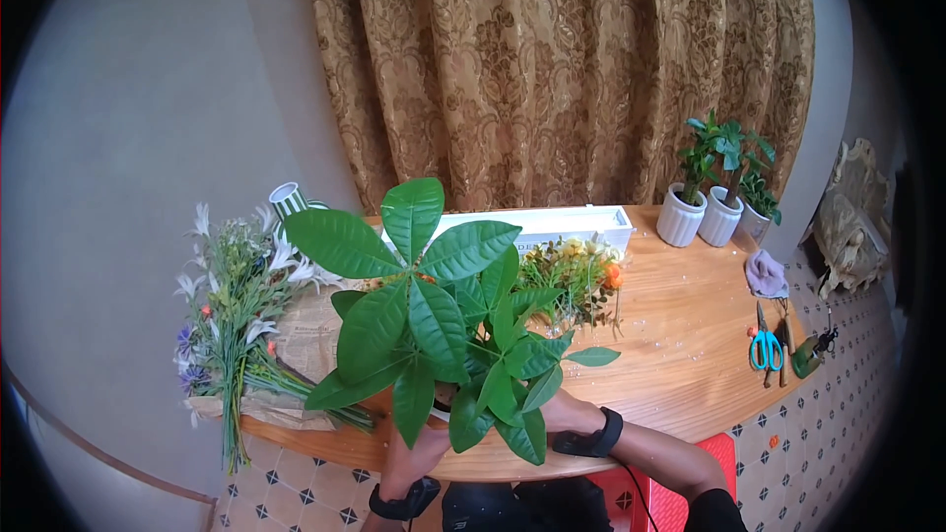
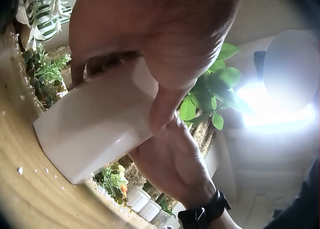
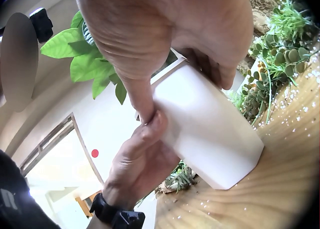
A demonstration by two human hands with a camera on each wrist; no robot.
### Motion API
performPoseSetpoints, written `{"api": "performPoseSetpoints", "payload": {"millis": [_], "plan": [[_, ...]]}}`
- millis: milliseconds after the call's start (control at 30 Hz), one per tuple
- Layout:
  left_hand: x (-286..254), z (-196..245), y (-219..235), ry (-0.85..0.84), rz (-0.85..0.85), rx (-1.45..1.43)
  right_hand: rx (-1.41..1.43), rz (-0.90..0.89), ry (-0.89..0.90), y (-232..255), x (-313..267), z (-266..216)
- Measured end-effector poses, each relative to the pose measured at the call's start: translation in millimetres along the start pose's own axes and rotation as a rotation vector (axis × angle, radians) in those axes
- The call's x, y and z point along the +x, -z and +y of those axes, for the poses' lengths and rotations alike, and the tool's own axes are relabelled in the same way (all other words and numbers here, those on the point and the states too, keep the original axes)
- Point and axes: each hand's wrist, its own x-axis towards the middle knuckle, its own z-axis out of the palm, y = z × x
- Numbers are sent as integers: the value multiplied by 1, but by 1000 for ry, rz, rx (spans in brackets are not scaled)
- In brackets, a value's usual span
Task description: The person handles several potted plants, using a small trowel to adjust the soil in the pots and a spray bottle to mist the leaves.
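Note:
A leafy green potted plant (image 1: pixel 434 320) stands at the table's near edge, its broad leaves hiding most of its pot in the head view. The white flowerpot (image 3: pixel 210 129) has flat, angled sides, and its base is at the wooden tabletop in both wrist views. My left hand (image 1: pixel 419 450) grips the pot on one side near the rim, thumb along the front face. From the other side my right hand (image 1: pixel 564 414) holds it the same way, with fingers behind the upper wall. The two thumbs come close together on the near face (image 2: pixel 100 124).
Artificial flowers (image 1: pixel 246 320) lie on brown paper (image 1: pixel 307 335) at left. Behind the plant are a long white planter box (image 1: pixel 581 224) and a yellow-orange arrangement (image 1: pixel 581 281). Small potted plants (image 1: pixel 680 217), a cloth (image 1: pixel 766 274) and blue-handled scissors (image 1: pixel 766 350) are at right. White granules dot the wood.

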Motion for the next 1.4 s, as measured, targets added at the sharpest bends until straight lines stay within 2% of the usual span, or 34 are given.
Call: {"api": "performPoseSetpoints", "payload": {"millis": [100,167,200,267,333,400,433,500,567,700,900,1033,1067,1133,1167,1200,1333,1400], "plan": [[0,16,-10,42,5,96,54,-2,-69,2,-2,2],[0,14,-19,-173,116,211,229,-20,-139,6,-3,-5],[0,11,-22,-171,117,211,159,-7,-98,6,-3,-3],[-3,-1,-30,-120,261,213,164,-63,-91,13,-3,-4],[-3,-13,-35,-124,276,213,169,-120,-85,19,-1,-4],[-4,-17,-39,-126,291,213,48,-186,-99,21,3,-2],[-4,-14,-40,-133,312,261,50,-187,-100,22,2,11],[-4,-6,-43,-148,354,358,233,-242,-124,24,-1,44],[-4,0,-44,-165,395,454,236,-241,-135,25,-2,52],[-4,1,-46,-185,405,451,246,-220,-160,28,-5,31],[-3,6,-46,-227,424,465,218,-199,-138,27,-4,30],[-6,-11,-35,-87,278,329,324,-216,-184,26,-2,-5],[-6,-15,-31,-43,215,259,310,-178,-126,26,-3,-9],[-5,-16,-24,-92,203,232,298,-137,-67,25,-4,-14],[-4,-12,-20,-141,194,205,202,-128,-67,24,-3,-16],[-5,-6,-16,-184,182,354,107,-120,-68,23,-2,-17],[-5,12,-14,-166,260,258,-2,-133,-73,22,-2,-15],[-8,4,-9,-187,248,319,-56,-169,-182,23,-2,-21]]}}
